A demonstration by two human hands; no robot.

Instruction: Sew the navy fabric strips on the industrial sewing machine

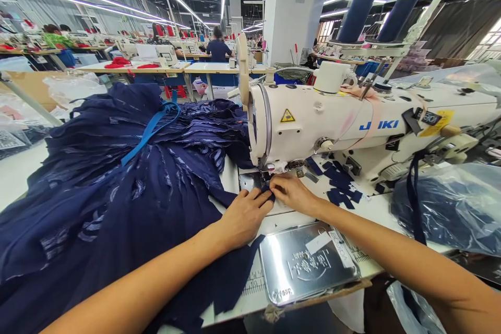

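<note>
Right at the presser end of the sewing machine (313, 115), the right hand (293, 193) pinches the navy cloth (267, 188) between thumb and fingertips! The left hand (245, 216) lies over it, fingers stretched; whether it grips, nobody can tell. The cloth hasn't left the machine, a tied navy bundle (133, 188) heaps alongside, loose navy pieces (342, 182) wait beyond (how many are finished can't be judged). Over right, a clear plastic bag (462, 193) holds dark blue material.
</note>
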